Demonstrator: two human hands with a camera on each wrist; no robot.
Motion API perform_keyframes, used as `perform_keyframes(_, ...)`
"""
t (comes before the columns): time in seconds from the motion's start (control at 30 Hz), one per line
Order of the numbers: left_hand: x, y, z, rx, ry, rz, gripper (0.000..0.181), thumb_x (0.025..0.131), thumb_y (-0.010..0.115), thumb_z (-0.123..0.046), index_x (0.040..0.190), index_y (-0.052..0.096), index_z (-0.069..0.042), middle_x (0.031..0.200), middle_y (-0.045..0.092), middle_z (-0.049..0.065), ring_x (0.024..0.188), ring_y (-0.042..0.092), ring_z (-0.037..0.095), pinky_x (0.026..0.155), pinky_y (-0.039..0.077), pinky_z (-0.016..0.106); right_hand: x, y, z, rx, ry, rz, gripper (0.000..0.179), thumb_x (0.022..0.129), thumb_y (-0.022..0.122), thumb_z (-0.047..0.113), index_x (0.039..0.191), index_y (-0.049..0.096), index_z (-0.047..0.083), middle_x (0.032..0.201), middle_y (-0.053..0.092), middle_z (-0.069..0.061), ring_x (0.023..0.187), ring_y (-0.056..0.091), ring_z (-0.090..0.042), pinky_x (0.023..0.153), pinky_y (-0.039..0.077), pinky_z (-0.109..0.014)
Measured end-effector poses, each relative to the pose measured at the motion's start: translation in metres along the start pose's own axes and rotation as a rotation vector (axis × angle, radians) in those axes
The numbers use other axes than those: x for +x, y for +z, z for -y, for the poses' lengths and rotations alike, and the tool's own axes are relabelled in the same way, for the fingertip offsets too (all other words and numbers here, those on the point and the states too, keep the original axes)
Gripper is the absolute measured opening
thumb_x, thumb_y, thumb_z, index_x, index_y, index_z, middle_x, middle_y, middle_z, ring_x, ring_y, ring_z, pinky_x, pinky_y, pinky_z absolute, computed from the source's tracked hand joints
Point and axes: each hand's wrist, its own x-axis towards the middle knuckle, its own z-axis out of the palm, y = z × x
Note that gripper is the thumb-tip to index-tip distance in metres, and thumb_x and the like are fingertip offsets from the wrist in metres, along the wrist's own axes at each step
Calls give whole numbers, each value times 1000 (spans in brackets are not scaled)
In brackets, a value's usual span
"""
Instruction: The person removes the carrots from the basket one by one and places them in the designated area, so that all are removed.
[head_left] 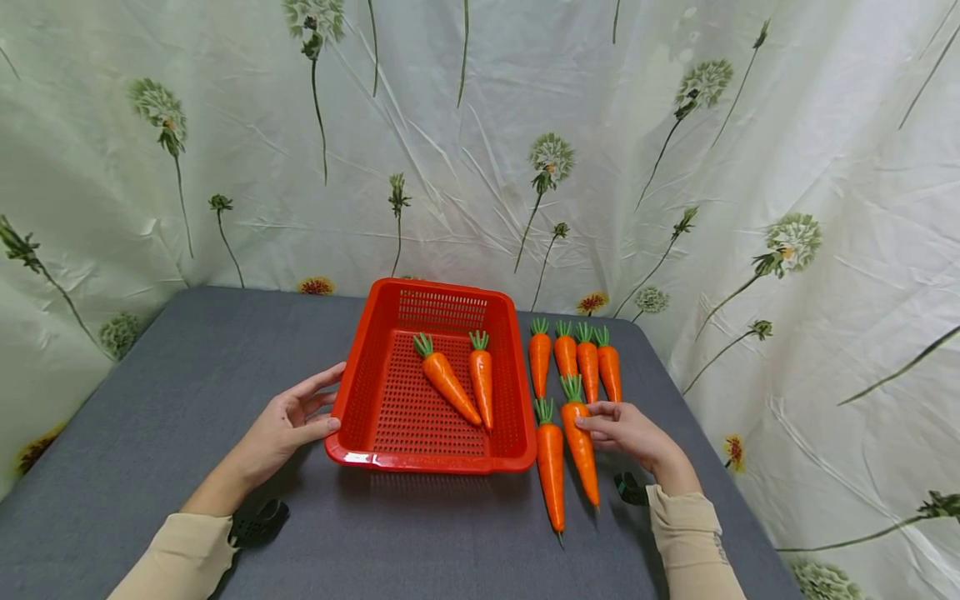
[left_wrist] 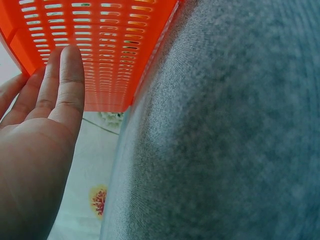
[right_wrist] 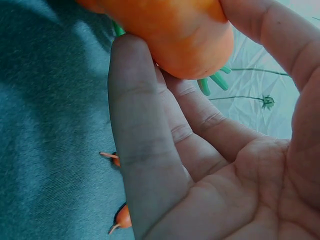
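A red plastic basket (head_left: 360,457) with slotted walls sits on the table, with two orange carrots inside, one slanted (head_left: 450,387) and one nearly straight (head_left: 482,383). At the basket's left side my left hand (head_left: 288,421) touches the rim with its thumb and fingertips; in the left wrist view its fingers (left_wrist: 70,85) lie fairly straight against the outer wall. My right hand (head_left: 630,433) pinches a carrot (head_left: 581,458) near its thick upper part, right of the basket. Just left of that carrot lies another carrot (head_left: 551,471).
Several more carrots (head_left: 587,367) lie in a row at the back right, green tops toward the curtain. The grey table (head_left: 247,350) extends left and in front of the basket. A dandelion-print curtain (head_left: 465,192) hangs behind and at the sides.
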Motion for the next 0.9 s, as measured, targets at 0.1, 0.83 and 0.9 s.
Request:
perform_keyframes(0.1,0,0,0,9,-11,-9,72,95,59,5,158,27,-7,159,36,18,128,57,10,93,57,29,-1,0,-3,14,8,-4,70,94,70,32,141,42,-10,120,68,-12,98,65,-15,91,58,-36)
perform_keyframes(0.83,-1,2,-3,29,-12,-9,71,96,59,3,158,26,-6,159,37,14,128,57,11,93,57,27,-8,4,-19,21,6,45,67,96,68,30,141,41,-12,111,68,-6,92,65,-11,87,58,-31)
perform_keyframes(0.9,-1,2,-3,28,-12,-10,71,96,60,3,158,27,-6,158,38,13,128,57,11,93,57,27,-8,4,-20,21,5,53,67,96,68,31,141,41,-12,110,68,-5,92,65,-11,86,58,-31)
